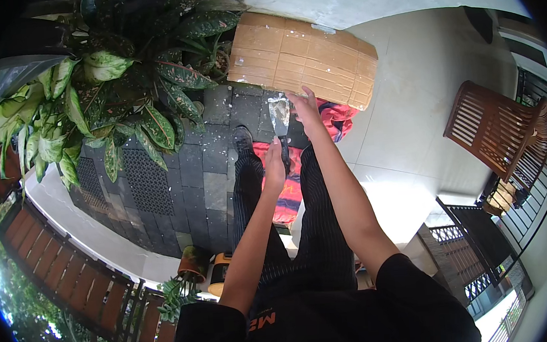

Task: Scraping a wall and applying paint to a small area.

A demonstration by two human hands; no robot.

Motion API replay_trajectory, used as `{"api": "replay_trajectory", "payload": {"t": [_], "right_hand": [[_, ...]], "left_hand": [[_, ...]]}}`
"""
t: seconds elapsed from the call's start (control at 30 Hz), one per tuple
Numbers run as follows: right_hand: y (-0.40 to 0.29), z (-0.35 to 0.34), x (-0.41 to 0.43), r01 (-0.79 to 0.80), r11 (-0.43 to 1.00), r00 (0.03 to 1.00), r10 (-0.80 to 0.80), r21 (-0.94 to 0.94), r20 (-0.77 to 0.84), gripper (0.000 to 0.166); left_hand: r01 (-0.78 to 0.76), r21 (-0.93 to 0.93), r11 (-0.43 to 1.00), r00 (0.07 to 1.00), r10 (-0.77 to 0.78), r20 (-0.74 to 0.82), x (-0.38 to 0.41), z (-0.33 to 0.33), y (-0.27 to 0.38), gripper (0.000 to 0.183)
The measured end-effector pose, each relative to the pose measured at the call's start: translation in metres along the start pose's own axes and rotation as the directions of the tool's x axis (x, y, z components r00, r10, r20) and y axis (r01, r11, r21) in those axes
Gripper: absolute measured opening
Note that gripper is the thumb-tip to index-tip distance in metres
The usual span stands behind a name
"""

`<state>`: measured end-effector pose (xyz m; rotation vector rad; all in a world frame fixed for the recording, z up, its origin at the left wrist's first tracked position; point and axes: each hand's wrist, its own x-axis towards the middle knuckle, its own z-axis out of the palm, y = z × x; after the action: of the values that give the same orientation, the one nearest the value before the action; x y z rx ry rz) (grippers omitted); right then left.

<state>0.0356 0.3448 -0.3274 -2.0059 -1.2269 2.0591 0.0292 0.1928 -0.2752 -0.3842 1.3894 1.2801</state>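
Observation:
My left hand (276, 163) is closed around the dark handle of a putty knife (280, 117), which points away from me. White residue coats its broad metal blade and tip. Just right of the blade is my right hand (304, 107), fingers spread, with nothing seen in it. Beyond the hands, a creased brown cardboard sheet (300, 53) lies against the base of a pale wall, dotted with white flecks. A red and dark patterned cloth (288, 203) lies between my legs, and more red cloth (336, 120) shows by the cardboard's near edge.
Leafy potted plants (152, 93) crowd the left side above dark stone paving (197, 177) scattered with white flecks. Pale floor tiles (394, 113) run to the right, where a brown slatted wooden chair (496, 129) stands. A terracotta pot (194, 264) is near my left side.

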Motion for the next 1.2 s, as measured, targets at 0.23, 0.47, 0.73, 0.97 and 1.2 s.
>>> {"api": "replay_trajectory", "payload": {"t": [0.23, 0.47, 0.73, 0.97, 1.2], "right_hand": [[-0.009, -0.006, -0.016, -0.084, 0.996, 0.993, 0.082, 0.014, 0.081, 0.081], [0.022, -0.018, -0.033, 0.126, 0.992, 0.99, -0.124, -0.03, 0.063, 0.057], [0.047, -0.019, -0.05, 0.44, 0.885, 0.895, -0.447, 0.154, 0.014, 0.026], [0.044, -0.026, -0.074, 0.161, 0.981, 0.985, -0.154, -0.108, 0.073, 0.041], [0.061, -0.041, -0.113, 0.225, 0.972, 0.908, -0.184, -0.068, 0.376, 0.036]], "left_hand": [[-0.033, -0.012, 0.999, 0.998, 0.032, -0.047, -0.004, 0.0, 0.0, 0.048], [-0.017, -0.056, 0.998, 0.999, 0.015, -0.04, -0.004, 0.002, -0.002, 0.041], [-0.048, -0.047, 0.998, 0.997, 0.045, -0.058, -0.006, 0.002, -0.001, 0.042], [-0.1, -0.049, 0.994, 0.987, 0.093, -0.128, -0.012, 0.006, -0.003, 0.041], [-0.041, 0.122, 0.992, 0.999, 0.04, 0.006, 0.004, 0.002, -0.006, 0.044]]}}
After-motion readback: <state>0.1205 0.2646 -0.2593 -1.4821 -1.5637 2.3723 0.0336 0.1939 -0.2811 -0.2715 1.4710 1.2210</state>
